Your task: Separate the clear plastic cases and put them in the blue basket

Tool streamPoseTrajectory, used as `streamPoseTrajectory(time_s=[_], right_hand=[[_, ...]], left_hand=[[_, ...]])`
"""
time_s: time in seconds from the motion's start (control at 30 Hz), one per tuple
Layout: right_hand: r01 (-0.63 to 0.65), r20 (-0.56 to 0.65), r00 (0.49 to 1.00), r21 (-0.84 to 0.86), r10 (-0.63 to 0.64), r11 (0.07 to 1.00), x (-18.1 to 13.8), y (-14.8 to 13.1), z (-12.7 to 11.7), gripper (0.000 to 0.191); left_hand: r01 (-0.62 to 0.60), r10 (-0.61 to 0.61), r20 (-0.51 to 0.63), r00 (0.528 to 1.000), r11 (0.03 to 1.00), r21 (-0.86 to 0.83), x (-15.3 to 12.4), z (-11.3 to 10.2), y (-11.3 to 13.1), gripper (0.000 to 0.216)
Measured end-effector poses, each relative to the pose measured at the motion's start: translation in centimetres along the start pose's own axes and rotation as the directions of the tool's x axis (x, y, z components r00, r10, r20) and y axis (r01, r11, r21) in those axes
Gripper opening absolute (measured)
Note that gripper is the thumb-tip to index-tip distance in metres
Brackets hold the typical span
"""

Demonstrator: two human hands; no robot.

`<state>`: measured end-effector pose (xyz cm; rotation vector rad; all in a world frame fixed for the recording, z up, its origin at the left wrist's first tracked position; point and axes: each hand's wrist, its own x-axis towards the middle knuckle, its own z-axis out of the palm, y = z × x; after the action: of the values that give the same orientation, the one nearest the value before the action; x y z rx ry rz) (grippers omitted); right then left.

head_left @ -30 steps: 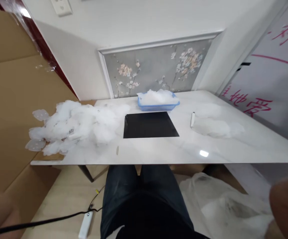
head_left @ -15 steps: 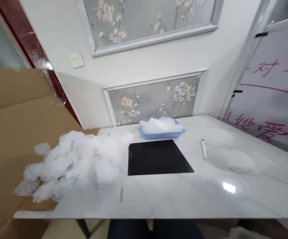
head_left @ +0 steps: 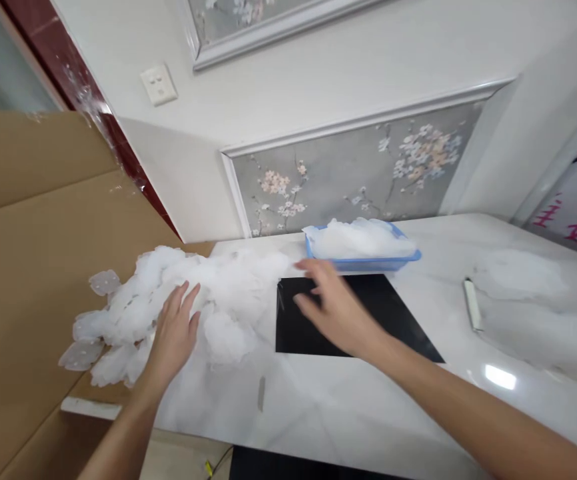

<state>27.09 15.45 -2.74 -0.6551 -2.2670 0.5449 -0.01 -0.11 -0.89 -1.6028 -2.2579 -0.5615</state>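
My left hand (head_left: pixel 174 328) is over the near side of a loose heap of thin, white translucent pieces (head_left: pixel 228 293), fingers apart. Whether its fingertips touch the heap I cannot tell. My right hand (head_left: pixel 331 303), slightly blurred, hovers above a flat black sheet (head_left: pixel 368 300) with its thumb and fingers spread and nothing between them. Behind the sheet, against the wall, stands a blue plastic basket (head_left: pixel 363 265) filled with more of the white translucent material (head_left: pixel 363 240).
A large cardboard sheet (head_left: pixel 43 267) rises at the left of the white marble-look table (head_left: pixel 328 407). On the right lie a white stick-like tool (head_left: pixel 472 305) and a thin spread of translucent white film (head_left: pixel 533 333). A grey strip (head_left: pixel 261 393) marks the table near the front.
Both my hands have come into view, the left over the white heap and the right over the black sheet. The camera has moved closer and tilted down; the objects appear unmoved.
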Motion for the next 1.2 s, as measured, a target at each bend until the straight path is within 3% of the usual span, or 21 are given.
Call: streamPoseTrajectory(time_s=[0.07, 0.17, 0.27, 0.37, 0.5, 0.6, 0.67, 0.77, 0.83, 0.9, 0.93, 0.97, 1.03, 1.1, 1.2], right_hand=[[0.023, 0.166, 0.986, -0.032, -0.017, 0.999, 1.4, -0.7, 2.9, 0.056], [0.106, 0.425, 0.904, -0.105, -0.052, 0.989, 4.5, -2.1, 8.7, 0.072], [0.104, 0.545, 0.839, -0.184, 0.013, 0.977, 7.9, -3.1, 13.0, 0.08], [0.153, 0.559, 0.829, -0.197, -0.017, 0.968, 10.1, -3.0, 14.2, 0.064], [0.275, 0.501, 0.854, -0.212, -0.138, 0.938, 10.7, -1.0, 12.6, 0.068], [0.34, 0.511, 0.84, -0.237, -0.181, 0.91, 9.8, 0.5, 11.0, 0.073], [0.313, 0.604, 0.787, -0.217, -0.125, 0.924, 8.9, 1.1, 9.8, 0.079], [0.217, 0.713, 0.698, -0.126, -0.064, 0.968, 7.5, 1.3, 7.4, 0.09], [0.148, 0.661, 0.742, -0.005, -0.107, 0.989, 6.3, 0.9, 5.4, 0.083], [-0.019, 0.517, 0.852, 0.188, -0.083, 0.982, 4.6, 0.3, 3.3, 0.054], [-0.158, 0.467, 0.884, 0.321, -0.011, 0.934, 3.7, -0.1, 2.3, 0.039], [-0.318, 0.468, 0.88, 0.458, 0.079, 0.83, 2.6, -0.4, 1.4, 0.034], [-0.544, 0.544, 0.819, 0.637, 0.181, 0.546, 0.5, -0.9, -0.3, 0.039], [-0.587, 0.548, 0.808, 0.711, 0.217, 0.388, -1.2, -0.9, -1.9, 0.042], [-0.547, 0.469, 0.834, 0.773, 0.292, 0.321, -3.0, -0.3, -4.1, 0.043]], left_hand=[[0.107, -0.116, 0.051, 0.992, 0.982, 0.153, -1.6, 1.2, -0.7, 0.047], [0.21, -0.241, 0.081, 0.967, 0.937, 0.28, -4.0, 1.9, -2.8, 0.049], [0.221, -0.246, 0.068, 0.967, 0.94, 0.262, -5.4, 1.5, -5.6, 0.033], [0.187, -0.201, 0.082, 0.976, 0.97, 0.157, -6.0, 0.4, -8.0, 0.014], [0.213, -0.214, -0.004, 0.977, 0.974, -0.076, -6.5, -1.8, -8.6, 0.013], [0.393, -0.439, -0.018, 0.898, 0.822, -0.411, -6.5, -3.4, -6.5, 0.021], [0.436, -0.496, 0.104, 0.862, 0.622, -0.651, -6.0, -4.1, -4.1, 0.03], [0.506, -0.403, 0.362, 0.841, 0.347, -0.789, -4.7, -4.1, 0.2, 0.038], [0.525, -0.296, 0.452, 0.841, 0.247, -0.815, -3.7, -3.5, 2.8, 0.036], [0.475, -0.202, 0.433, 0.879, 0.289, -0.831, -2.9, -2.5, 5.0, 0.023], [0.413, -0.147, 0.387, 0.91, 0.353, -0.839, -2.5, -2.0, 6.0, 0.016], [0.327, -0.078, 0.326, 0.942, 0.427, -0.843, -2.2, -1.4, 6.9, 0.013], [0.114, 0.095, 0.194, 0.976, 0.537, -0.836, -1.5, -0.3, 8.7, 0.014], [-0.066, 0.241, 0.09, 0.966, 0.569, -0.82, -0.8, 0.8, 10.3, 0.016], [-0.211, 0.35, 0.002, 0.937, 0.568, -0.795, 0.4, 2.1, 12.7, 0.022]])
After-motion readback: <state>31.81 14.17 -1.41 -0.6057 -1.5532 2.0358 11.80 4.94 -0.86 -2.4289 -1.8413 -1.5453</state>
